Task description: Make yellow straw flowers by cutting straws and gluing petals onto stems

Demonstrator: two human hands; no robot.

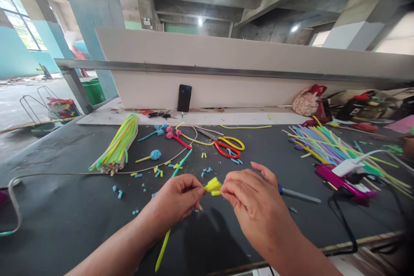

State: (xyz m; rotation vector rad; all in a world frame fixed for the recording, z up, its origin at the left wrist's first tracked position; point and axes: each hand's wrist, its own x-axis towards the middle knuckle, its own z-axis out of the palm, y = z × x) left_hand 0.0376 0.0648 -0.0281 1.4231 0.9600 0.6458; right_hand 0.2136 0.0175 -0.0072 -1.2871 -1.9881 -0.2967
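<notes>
My left hand [176,200] is closed around a long yellow-green strip [162,248] that hangs down toward me. At the strip's top sits a small yellow rolled tuft [212,186]. My right hand [250,200] pinches that tuft from the right, fingers pressed together. Both hands hover just above the dark table [64,215], near its front middle. Under my right hand lies a thin tool with a blue grip and metal shaft [296,195].
Red and yellow scissors [226,145] lie beyond my hands among small cut bits. A bundle of yellow-green strips [118,144] rests at left, several coloured strips [326,144] at right beside a pink glue gun [343,179]. A black phone [184,98] leans on the white back board.
</notes>
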